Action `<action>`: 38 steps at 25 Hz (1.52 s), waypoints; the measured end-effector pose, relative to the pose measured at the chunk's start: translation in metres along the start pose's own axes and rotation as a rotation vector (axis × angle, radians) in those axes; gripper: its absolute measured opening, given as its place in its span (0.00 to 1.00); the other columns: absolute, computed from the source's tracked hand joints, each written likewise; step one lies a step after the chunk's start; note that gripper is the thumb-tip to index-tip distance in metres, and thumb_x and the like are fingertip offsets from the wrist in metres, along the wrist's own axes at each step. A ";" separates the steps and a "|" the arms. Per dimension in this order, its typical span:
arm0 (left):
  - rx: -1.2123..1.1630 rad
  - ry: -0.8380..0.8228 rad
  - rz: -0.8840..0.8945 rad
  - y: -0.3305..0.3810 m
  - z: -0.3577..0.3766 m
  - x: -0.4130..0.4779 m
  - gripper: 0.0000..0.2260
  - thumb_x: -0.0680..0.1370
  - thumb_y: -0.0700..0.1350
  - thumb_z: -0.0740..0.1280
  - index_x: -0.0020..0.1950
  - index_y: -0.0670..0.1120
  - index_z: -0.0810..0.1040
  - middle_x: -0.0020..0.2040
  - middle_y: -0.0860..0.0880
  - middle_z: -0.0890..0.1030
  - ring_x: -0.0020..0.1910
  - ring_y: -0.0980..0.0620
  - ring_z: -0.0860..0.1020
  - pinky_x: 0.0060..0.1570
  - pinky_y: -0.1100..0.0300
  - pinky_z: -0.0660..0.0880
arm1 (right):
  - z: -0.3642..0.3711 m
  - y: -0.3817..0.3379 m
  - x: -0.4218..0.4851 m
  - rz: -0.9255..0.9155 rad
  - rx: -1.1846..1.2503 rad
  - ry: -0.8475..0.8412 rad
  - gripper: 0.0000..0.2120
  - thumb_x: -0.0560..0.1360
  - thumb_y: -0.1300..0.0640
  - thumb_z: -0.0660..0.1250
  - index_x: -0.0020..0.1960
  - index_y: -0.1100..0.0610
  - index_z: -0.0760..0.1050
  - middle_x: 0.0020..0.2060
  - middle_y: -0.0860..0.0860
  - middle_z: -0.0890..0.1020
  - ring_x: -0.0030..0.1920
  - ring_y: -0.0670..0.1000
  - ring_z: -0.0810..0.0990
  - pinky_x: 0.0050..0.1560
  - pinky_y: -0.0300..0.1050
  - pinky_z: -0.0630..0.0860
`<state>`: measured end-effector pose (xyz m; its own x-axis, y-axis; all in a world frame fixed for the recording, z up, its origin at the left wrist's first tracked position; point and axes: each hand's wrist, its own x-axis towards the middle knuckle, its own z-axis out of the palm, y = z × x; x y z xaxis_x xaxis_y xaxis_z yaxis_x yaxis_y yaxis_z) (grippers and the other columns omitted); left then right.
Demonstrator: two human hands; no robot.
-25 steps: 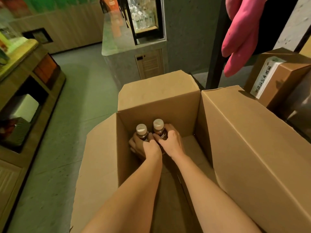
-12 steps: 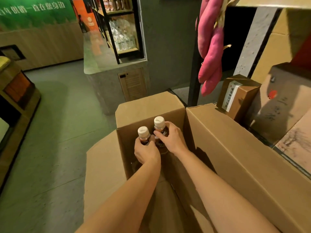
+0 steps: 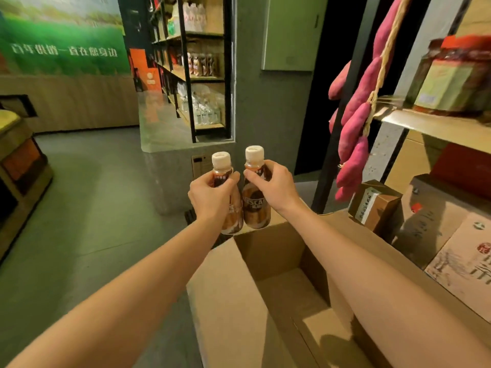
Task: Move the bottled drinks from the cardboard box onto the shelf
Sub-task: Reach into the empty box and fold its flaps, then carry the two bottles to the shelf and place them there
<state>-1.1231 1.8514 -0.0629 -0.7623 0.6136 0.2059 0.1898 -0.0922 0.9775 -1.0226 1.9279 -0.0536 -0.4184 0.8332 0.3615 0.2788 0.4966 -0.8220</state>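
While both arms stretch fwd, L hand [image 3: 212,193]: fingers curled round shoulder of left bottle [image 3: 233,216], thumb on near side; bottle upright, white cap up.
R hand [image 3: 271,187]: fingers + thumb wrapped round upper part of right bottle [image 3: 255,205], just under its white cap; upright, brown label facing cam.
Bottles: side by side, close together, held in air above far edge of cardboard box [image 3: 268,251], apart from it.
Box: open, flaps out, below both forearms.
Shelf [image 3: 430,127]: R of bottles, well apart; red-lidded jar [image 3: 454,78] on it.
Beside shelf: string of pink sweet potatoes [image 3: 356,107] hanging; small brown carton [image 3: 377,205] + more cartons below.
Room: grey floor [image 3: 87,208], far rack [image 3: 202,75] w/ stocked bottles, green banner [image 3: 61,41] on L wall.
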 end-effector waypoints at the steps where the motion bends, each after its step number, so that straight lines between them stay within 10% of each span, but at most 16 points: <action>1: -0.007 0.003 0.018 0.004 -0.021 0.014 0.08 0.72 0.49 0.72 0.50 0.49 0.81 0.44 0.53 0.81 0.48 0.54 0.80 0.55 0.53 0.76 | 0.017 -0.017 0.006 -0.021 0.010 -0.011 0.16 0.75 0.49 0.67 0.57 0.57 0.76 0.52 0.51 0.81 0.54 0.50 0.78 0.55 0.44 0.74; 19: 0.111 0.154 0.146 -0.024 -0.394 0.363 0.08 0.69 0.49 0.75 0.45 0.50 0.81 0.39 0.52 0.81 0.40 0.55 0.79 0.44 0.60 0.73 | 0.456 -0.226 0.200 -0.144 0.154 -0.120 0.16 0.75 0.50 0.67 0.54 0.62 0.77 0.50 0.54 0.82 0.49 0.49 0.79 0.48 0.41 0.72; 38: 0.063 0.294 0.115 -0.132 -0.379 0.921 0.16 0.69 0.49 0.75 0.53 0.44 0.82 0.43 0.50 0.80 0.45 0.52 0.78 0.47 0.58 0.72 | 0.741 -0.176 0.698 -0.192 0.184 -0.227 0.15 0.75 0.50 0.67 0.57 0.58 0.76 0.50 0.51 0.81 0.51 0.48 0.78 0.48 0.39 0.70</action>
<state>-2.0848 2.1317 0.0149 -0.8782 0.3481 0.3279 0.3155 -0.0936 0.9443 -2.0042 2.2420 0.0168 -0.6355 0.6433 0.4270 0.0244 0.5695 -0.8216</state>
